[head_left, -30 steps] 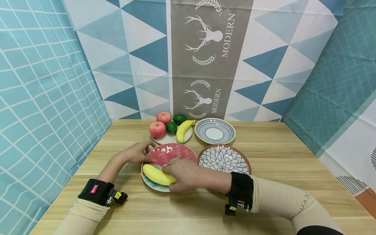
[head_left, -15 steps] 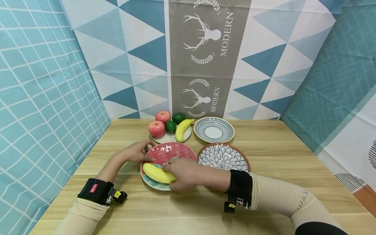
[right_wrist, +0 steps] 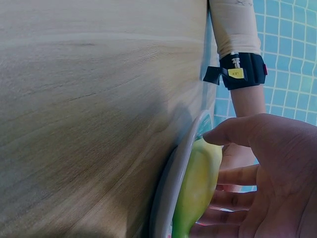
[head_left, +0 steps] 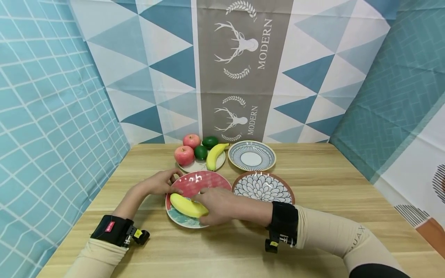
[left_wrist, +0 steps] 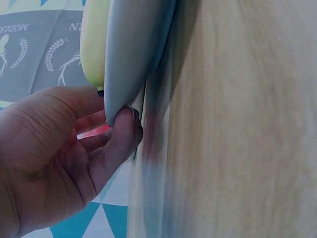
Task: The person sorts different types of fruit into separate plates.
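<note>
On a wooden table (head_left: pixel 330 185) hung round with patterned blue cloth, a person's two hands meet at a red plate (head_left: pixel 205 180) near the front edge. A yellow banana (head_left: pixel 187 205) lies on the near left part of that plate. The right hand (head_left: pixel 217 204) curls its fingers round the banana's right end, thumb on the near side. The left hand (head_left: pixel 160 183) pinches the plate's left rim, thumb on top. In the left wrist view the fingertips (left_wrist: pixel 124 131) seem tucked under the rim, though blur makes that hard to confirm.

Just right of the red plate lies a plate with a petal pattern (head_left: pixel 263 188). Behind it sits a blue striped plate (head_left: pixel 252 156). Behind the red plate, a white plate (head_left: pixel 201 165) holds two apples (head_left: pixel 184 155), two green fruits (head_left: pixel 201 152) and a second banana (head_left: pixel 213 155).

Risks, as a judgement: if the left hand tips the rim while the right hand loosens, the banana could slide off onto the table. A wide sweep of the right forearm could knock the petal plate, which lies very close.
</note>
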A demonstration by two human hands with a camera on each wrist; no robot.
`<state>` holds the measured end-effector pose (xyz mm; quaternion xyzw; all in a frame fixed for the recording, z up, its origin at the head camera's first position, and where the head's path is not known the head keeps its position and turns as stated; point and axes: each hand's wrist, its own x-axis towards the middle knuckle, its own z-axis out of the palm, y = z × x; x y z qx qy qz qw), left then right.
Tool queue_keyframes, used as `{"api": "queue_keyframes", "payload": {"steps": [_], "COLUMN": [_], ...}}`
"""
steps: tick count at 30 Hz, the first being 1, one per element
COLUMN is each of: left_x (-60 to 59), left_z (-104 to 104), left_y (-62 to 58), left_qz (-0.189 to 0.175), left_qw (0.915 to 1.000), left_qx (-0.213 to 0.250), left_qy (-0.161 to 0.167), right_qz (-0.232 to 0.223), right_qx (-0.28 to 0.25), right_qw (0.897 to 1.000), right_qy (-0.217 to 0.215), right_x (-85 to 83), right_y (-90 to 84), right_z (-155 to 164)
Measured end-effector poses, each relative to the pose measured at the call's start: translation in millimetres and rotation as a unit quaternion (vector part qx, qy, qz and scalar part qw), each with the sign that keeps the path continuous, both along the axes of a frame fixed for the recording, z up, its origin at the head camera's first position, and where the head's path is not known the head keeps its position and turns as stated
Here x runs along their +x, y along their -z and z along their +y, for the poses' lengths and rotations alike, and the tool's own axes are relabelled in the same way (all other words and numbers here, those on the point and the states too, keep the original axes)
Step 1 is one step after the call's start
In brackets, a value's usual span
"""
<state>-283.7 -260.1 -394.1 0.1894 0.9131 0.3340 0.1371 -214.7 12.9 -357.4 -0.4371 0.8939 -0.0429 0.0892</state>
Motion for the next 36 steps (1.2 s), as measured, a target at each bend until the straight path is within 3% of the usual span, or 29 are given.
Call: {"api": "queue_keyframes", "payload": {"steps": [8,17,26,36], "left_x": [-1.2,-2.7,-3.7,-2.5], "left_z": [-1,1,-2,-3], "left_y": [6.0,-1.3,-1.1,3.8], "left_qz": [0.013,0.024,0.016,0.013], "left_qw": [0.9999,0.9996,0.9998,0.9999], "left_qx": [-0.003,-0.014,-0.004,0.0], "left_qy": [0.009,0.01,0.009,0.006], "right_qz": [0.016,0.04,0.063,0.086], "right_qx": [-0.002,-0.021,-0.054,-0.097], "right_qw": [1.0,0.999,0.994,0.982], "right_qy": [0.003,0.023,0.071,0.137], "right_x": [-3.2,-17.0,-41.6,-80.2], "right_y": [0.4,-23.8,-37.2,-30.8], "right_z": [2,7,6,4]}}
